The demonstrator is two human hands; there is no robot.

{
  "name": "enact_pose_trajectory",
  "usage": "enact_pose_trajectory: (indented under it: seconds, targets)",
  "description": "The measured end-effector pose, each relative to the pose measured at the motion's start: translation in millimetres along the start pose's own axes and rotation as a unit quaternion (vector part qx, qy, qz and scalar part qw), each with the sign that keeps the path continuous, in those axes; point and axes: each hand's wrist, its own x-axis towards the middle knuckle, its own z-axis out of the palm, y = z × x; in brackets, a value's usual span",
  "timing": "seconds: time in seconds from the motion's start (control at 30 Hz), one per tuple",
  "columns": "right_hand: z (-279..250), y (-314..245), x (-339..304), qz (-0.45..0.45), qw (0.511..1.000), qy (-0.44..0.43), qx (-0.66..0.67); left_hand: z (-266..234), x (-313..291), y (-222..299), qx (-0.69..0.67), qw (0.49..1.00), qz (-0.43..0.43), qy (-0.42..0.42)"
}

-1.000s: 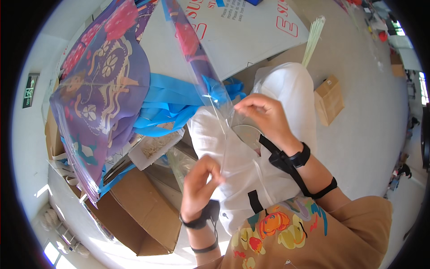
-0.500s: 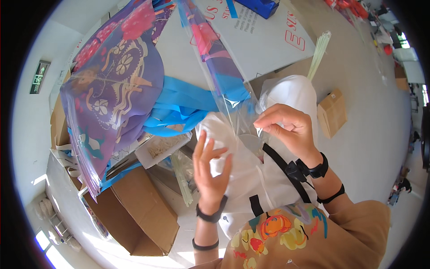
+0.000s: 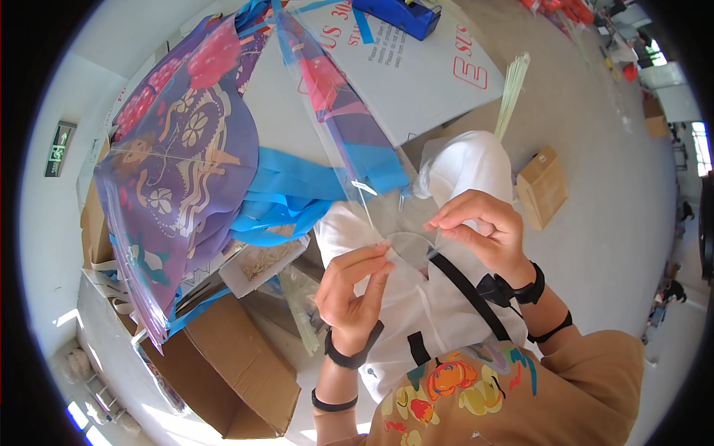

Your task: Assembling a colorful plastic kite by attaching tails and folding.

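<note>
A long clear plastic sleeve point(image 3: 378, 202) lies across my lap, with folded purple, pink and blue fabric point(image 3: 335, 97) inside its upper part. Its near end is between my hands. My left hand point(image 3: 351, 291) pinches the left edge of that end with thumb and fingertips. On the other side, my right hand point(image 3: 487, 232) has its thumb and fingers closed at the right edge of the thin film. The film is hard to make out at both fingertips. Beyond my left hand, blue fabric strips point(image 3: 286, 186) hang from a large purple printed sheet point(image 3: 212, 141).
A white carton point(image 3: 424, 97) serves as a surface, with a blue tape dispenser point(image 3: 401, 15) on it. Thin pale sticks point(image 3: 513, 93) stand upright at its right. Around me are a small cardboard box point(image 3: 543, 189), an open brown box point(image 3: 238, 357) and a white tray of small pieces point(image 3: 260, 264).
My left hand, spread open before, has moved up and right and closed on the sleeve's edge. The right hand stays pinched, slightly lower. The whole view has shifted a little.
</note>
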Motion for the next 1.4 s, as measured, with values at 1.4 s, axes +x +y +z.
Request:
enact_pose_trajectory:
  seconds: [1.4]
  targets:
    - [129, -43, -22, 0.067, 0.957, -0.283, 0.024, -64, -111, 58, -0.258, 0.882, -0.389, 0.064]
